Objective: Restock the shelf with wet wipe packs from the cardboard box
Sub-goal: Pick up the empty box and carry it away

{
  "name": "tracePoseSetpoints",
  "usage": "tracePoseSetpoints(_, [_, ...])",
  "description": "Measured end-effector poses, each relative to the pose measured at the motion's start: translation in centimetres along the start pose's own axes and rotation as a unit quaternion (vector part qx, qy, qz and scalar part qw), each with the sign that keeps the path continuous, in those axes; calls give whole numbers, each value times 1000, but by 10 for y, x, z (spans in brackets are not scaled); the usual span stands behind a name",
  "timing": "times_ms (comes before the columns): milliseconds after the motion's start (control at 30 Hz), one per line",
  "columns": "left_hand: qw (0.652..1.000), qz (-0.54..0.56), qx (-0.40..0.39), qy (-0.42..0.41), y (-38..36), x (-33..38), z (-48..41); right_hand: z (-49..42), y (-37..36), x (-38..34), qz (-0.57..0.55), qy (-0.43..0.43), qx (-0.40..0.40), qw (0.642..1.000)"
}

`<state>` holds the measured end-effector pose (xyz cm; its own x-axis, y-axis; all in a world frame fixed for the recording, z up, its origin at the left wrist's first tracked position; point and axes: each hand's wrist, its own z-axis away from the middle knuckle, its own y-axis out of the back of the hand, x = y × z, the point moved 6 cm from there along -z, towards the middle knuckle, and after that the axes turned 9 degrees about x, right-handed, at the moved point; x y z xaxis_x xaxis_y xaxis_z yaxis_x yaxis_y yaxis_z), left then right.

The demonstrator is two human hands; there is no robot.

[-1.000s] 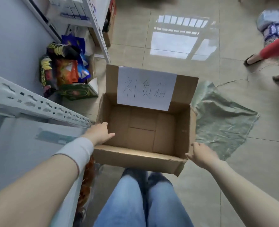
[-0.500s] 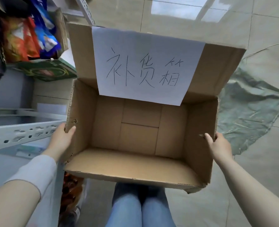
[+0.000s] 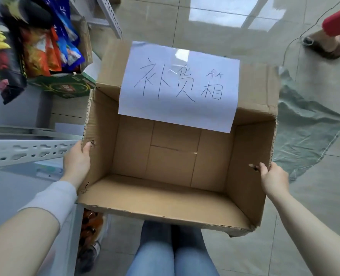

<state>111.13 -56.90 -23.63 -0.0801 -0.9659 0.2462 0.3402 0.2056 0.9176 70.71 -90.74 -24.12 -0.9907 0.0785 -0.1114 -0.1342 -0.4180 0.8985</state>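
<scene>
Tiled floor (image 3: 324, 200), green sack (image 3: 304, 132), snack bags (image 3: 39, 54); cardboard box (image 3: 165, 200) in grip of left hand (image 3: 76, 162), right hand (image 3: 273, 178).

cardboard box (image 3: 175, 162): brown, corrugated, top opened, inner bottom flaps exposed | far flap raised, white sheet (image 3: 179, 86) with handwritten characters fixed on it | side walls gripped by left hand (image 3: 77, 162) and right hand (image 3: 272, 178), box carried above the floor (image 3: 314, 226) | shelf (image 3: 25, 152): pale metal, slotted rail, just beside the box's left wall
</scene>
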Motion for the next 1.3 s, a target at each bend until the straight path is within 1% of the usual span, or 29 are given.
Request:
tracePoseSetpoints(167, [1000,13,11,-14,79,18,49,38,83,9,-16,27,21,999])
tracePoseSetpoints(233, [999,24,24,-25,112,25,72,53,118,12,-28,40,42,998])
tracePoseSetpoints(367, [996,31,54,-60,167,42,114,66,187,11,-57,95,93,989])
tracePoseSetpoints(467, [991,50,98,-70,196,52,147,59,230,10,-72,134,122,981])
tracePoseSetpoints(567, [983,71,161,-57,212,53,194,47,257,3,-64,209,128,968])
tracePoseSetpoints(700, [971,72,229,7,216,40,269,38,281,-17,-42,293,114,948])
tracePoseSetpoints(800, [963,62,255,68,215,24,323,41,295,-32,-36,334,112,935])
tracePoseSetpoints(867, [953,60,273,119,213,3,363,49,294,-42,-35,362,93,927])
tracePoseSetpoints(967, [936,94,288,178,205,-26,424,71,283,-54,-40,420,60,905])
tracePoseSetpoints(1100, [904,147,297,270,187,-70,506,122,265,-61,-42,500,12,865])
tracePoseSetpoints(1200, [874,149,312,341,174,-99,571,162,250,-60,-35,543,-24,839])
tracePoseSetpoints(1300, [837,163,353,385,162,-123,640,210,233,-54,-37,601,-57,797])
